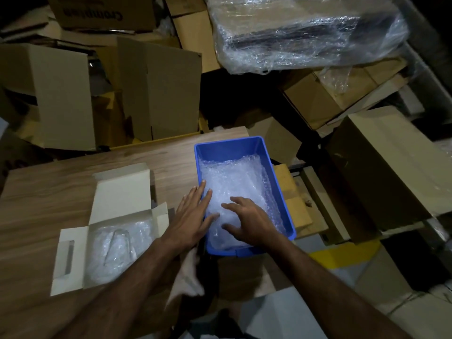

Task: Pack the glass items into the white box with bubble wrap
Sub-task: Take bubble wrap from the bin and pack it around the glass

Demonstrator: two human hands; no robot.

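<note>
A white box (122,189) lies open on the wooden table (49,192), flaps spread, with a bubble-wrapped glass item (115,248) inside. To its right stands a blue plastic bin (230,145) filled with bubble wrap (242,182). My left hand (193,214) lies flat with straight fingers over the bin's left rim, fingertips touching the wrap. My right hand (247,221) is inside the bin, fingers spread and bent, resting on the bubble wrap. Whether glass lies under the wrap in the bin is hidden.
Brown cardboard boxes (156,89) are piled behind the table and to the right (381,167). A large plastic-wrapped bundle (305,33) sits at the back right. A white cloth (188,275) hangs at the table's front edge below the bin.
</note>
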